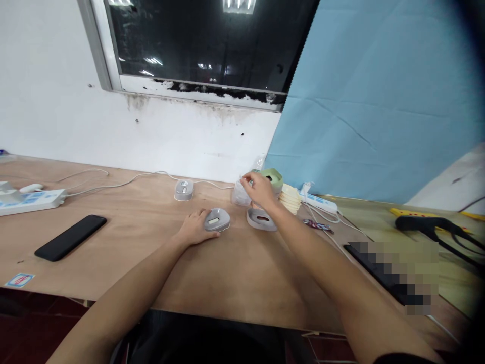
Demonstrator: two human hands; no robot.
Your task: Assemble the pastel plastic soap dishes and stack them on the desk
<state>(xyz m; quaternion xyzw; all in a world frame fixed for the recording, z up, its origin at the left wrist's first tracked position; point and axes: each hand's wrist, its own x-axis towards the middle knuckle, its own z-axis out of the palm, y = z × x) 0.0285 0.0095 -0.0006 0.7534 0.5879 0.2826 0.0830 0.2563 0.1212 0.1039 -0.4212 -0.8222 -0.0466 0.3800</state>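
Note:
My left hand [194,226] rests on the table and grips the left side of a grey rounded piece [217,220] with a pale oblong slot, its thumb along the front edge. Above a clear plastic bag [240,195], my right hand [260,189] has its fingers drawn together; whatever they hold is too small to make out. Under the right wrist lies a second grey rounded piece [260,222] with a dark reddish slot. Just behind the right hand sits a green rounded piece [276,178], partly hidden by it.
A smaller grey piece [184,190] stands near the wall. Cream stacked pieces [290,198] are right of the right hand. A black phone [71,237] and a white power strip [34,201] lie left; another power strip [321,202] and a dark, partly blurred-out object [375,268] lie right.

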